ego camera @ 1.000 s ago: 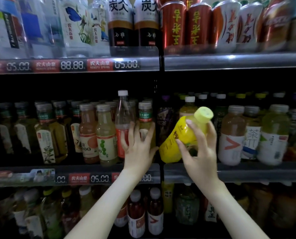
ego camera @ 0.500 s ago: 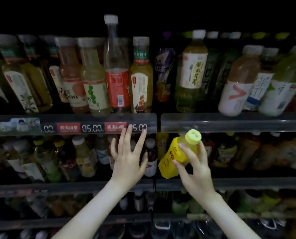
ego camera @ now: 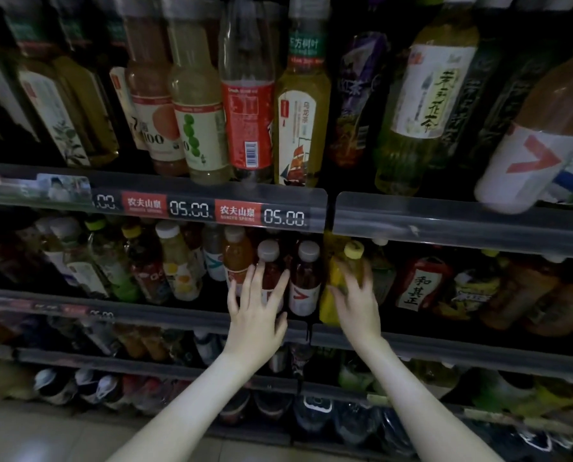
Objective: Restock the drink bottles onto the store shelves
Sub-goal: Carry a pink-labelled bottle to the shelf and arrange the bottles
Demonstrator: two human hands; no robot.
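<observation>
So the shelves [ego camera: 461, 225] were big, dark & full of drinks, w/ red price tags [ego camera: 238, 211] on the front rail. On the lower shelf stood two red bottles [ego camera: 303, 281] w/ grey caps. The yellow bottle [ego camera: 340, 278] stood just right of them, at the shelf front. The right hand [ego camera: 358, 303] had its grip around the yellow bottle. The left hand [ego camera: 257, 316] was spread wide, fingers [ego camera: 257, 275] in front of a red bottle, holding nothing.

left hand [ego camera: 257, 315] splayed, right hand [ego camera: 358, 306] seemingly gripping
</observation>
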